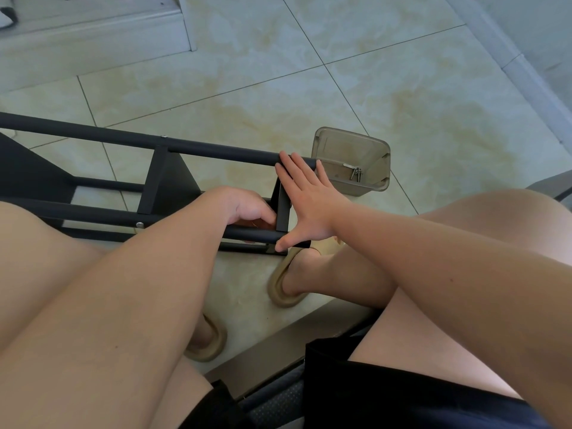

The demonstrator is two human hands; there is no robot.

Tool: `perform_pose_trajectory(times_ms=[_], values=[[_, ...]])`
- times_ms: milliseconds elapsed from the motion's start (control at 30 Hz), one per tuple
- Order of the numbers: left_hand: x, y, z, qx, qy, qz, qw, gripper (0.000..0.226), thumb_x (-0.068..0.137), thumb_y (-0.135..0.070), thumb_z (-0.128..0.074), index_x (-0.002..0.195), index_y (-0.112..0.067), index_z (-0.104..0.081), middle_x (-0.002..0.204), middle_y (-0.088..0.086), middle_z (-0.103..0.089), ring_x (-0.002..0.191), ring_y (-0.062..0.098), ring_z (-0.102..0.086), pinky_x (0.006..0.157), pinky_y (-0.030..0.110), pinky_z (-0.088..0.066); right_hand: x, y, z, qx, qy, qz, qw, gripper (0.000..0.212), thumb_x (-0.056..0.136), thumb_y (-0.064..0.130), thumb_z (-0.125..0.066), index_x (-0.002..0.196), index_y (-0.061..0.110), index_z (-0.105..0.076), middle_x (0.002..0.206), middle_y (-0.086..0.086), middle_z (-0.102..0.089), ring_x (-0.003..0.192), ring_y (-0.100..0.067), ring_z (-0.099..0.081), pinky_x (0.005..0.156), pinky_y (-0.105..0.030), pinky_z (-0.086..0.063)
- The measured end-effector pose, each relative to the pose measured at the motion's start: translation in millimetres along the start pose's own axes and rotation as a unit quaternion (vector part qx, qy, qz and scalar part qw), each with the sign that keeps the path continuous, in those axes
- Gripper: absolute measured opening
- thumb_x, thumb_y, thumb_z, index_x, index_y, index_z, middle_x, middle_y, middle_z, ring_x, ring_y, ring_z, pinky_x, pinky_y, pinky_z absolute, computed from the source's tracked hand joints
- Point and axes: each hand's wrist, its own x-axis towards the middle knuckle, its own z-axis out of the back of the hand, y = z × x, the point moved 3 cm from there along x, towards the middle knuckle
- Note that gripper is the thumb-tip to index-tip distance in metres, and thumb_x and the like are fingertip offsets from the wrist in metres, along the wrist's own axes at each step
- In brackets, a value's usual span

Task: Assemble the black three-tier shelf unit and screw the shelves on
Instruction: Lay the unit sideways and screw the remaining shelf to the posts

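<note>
Head view. Shelf unit (216,150) — on its side on the floor, long axis left to right. End shelf (283,212): right hand (305,199) flat against its outer face, fingers spread, gripping nothing. Left hand (244,205) just inside it, fingers curled — contents hidden. Screws (356,174) in bin (349,140) just beyond, nearer the right hand.

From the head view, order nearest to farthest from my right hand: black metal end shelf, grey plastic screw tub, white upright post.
1. Black metal end shelf, under the right hand.
2. Grey plastic screw tub, just beyond the fingers.
3. White upright post, far upper left.
</note>
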Motion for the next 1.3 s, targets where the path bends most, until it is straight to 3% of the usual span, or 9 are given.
perform_pose_trajectory(times_ms=[133, 300, 433, 600, 800, 900, 1000, 1167, 1300], values=[[-2.4, 0.4, 0.1, -0.017, 0.025, 0.001, 1.0, 0.023, 0.085, -0.009, -0.065, 0.106, -0.006, -0.074, 0.095, 0.012, -0.072, 0.093, 0.029, -0.061, 0.104, 0.045, -0.044, 0.0, -0.4, -0.3, 0.0, 0.0, 0.001, 1.0, 0.154, 0.054, 0.096, -0.055, 0.159, 0.007, 0.014, 0.165, -0.007, 0.028, 0.151, -0.026, 0.027, 0.123, -0.057, 0.008], [-3.6, 0.3, -1.3, -0.044, 0.042, 0.001, 0.998, 0.028, 0.089, -0.013, -0.065, 0.115, -0.006, -0.072, 0.114, 0.016, -0.072, 0.102, 0.028, -0.065, 0.101, 0.045, -0.049, 0.3, 0.0, -1.4, -0.002, 0.001, 0.0, 1.0, 0.155, 0.051, 0.097, -0.051, 0.159, 0.007, 0.014, 0.165, -0.007, 0.028, 0.152, -0.027, 0.026, 0.123, -0.058, 0.008], [-4.0, -2.0, -1.4, -0.007, 0.017, -0.005, 1.0, 0.021, 0.086, -0.014, -0.067, 0.105, -0.005, -0.073, 0.096, 0.014, -0.071, 0.093, 0.028, -0.062, 0.093, 0.04, -0.049, 1.0, -0.3, -1.7, -0.001, -0.002, 0.001, 1.0, 0.155, 0.051, 0.098, -0.051, 0.159, 0.007, 0.014, 0.165, -0.007, 0.028, 0.152, -0.026, 0.026, 0.123, -0.057, 0.009], [-6.8, -1.2, -2.1, -0.019, 0.042, 0.006, 0.999, 0.02, 0.09, -0.008, -0.059, 0.104, -0.006, -0.073, 0.1, 0.012, -0.07, 0.097, 0.029, -0.061, 0.105, 0.043, -0.043, 1.7, -0.7, -2.7, -0.001, -0.002, 0.002, 1.0, 0.155, 0.05, 0.098, -0.049, 0.158, 0.007, 0.014, 0.165, -0.007, 0.028, 0.151, -0.026, 0.027, 0.122, -0.057, 0.01], [-3.4, -2.4, -1.6, -0.002, -0.003, 0.001, 1.0, 0.014, 0.091, -0.02, -0.063, 0.093, -0.008, -0.072, 0.091, 0.005, -0.071, 0.086, 0.021, -0.062, 0.087, 0.034, -0.046, 1.6, -1.2, -2.6, -0.003, -0.002, 0.001, 1.0, 0.156, 0.052, 0.097, -0.054, 0.159, 0.006, 0.014, 0.165, -0.007, 0.028, 0.151, -0.026, 0.027, 0.122, -0.056, 0.011], [-3.7, -2.7, -1.3, 0.014, 0.002, 0.006, 1.0, 0.022, 0.088, -0.02, -0.067, 0.104, -0.006, -0.073, 0.091, 0.007, -0.07, 0.086, 0.023, -0.06, 0.092, 0.038, -0.047, 1.8, -1.5, -2.7, -0.003, -0.002, 0.001, 1.0, 0.156, 0.052, 0.097, -0.054, 0.158, 0.006, 0.015, 0.164, -0.007, 0.028, 0.151, -0.026, 0.027, 0.122, -0.056, 0.01], [-5.6, -3.0, -2.0, -0.007, 0.021, 0.004, 1.0, 0.013, 0.088, -0.011, -0.064, 0.096, -0.011, -0.074, 0.081, 0.003, -0.07, 0.083, 0.022, -0.061, 0.086, 0.034, -0.046, 1.7, -1.1, -2.8, -0.002, -0.002, 0.002, 1.0, 0.156, 0.052, 0.097, -0.054, 0.158, 0.007, 0.015, 0.165, -0.007, 0.028, 0.151, -0.026, 0.027, 0.122, -0.056, 0.01], [-5.2, -0.5, -2.5, -0.034, 0.045, 0.009, 0.998, 0.031, 0.092, -0.01, -0.059, 0.12, -0.003, -0.069, 0.108, 0.011, -0.072, 0.102, 0.025, -0.063, 0.106, 0.039, -0.043, 2.1, -1.3, -3.8, -0.004, -0.005, 0.002, 1.0, 0.156, 0.051, 0.098, -0.052, 0.158, 0.007, 0.014, 0.165, -0.007, 0.028, 0.151, -0.026, 0.027, 0.122, -0.056, 0.01], [-1.6, -2.3, -2.1, -0.017, 0.018, 0.003, 1.0, 0.031, 0.089, -0.014, -0.066, 0.117, -0.001, -0.069, 0.096, 0.004, -0.072, 0.093, 0.02, -0.063, 0.099, 0.035, -0.045, 2.5, -1.4, -4.4, -0.001, -0.003, 0.002, 1.0, 0.156, 0.05, 0.098, -0.051, 0.158, 0.007, 0.015, 0.164, -0.007, 0.028, 0.151, -0.026, 0.028, 0.121, -0.056, 0.011]])
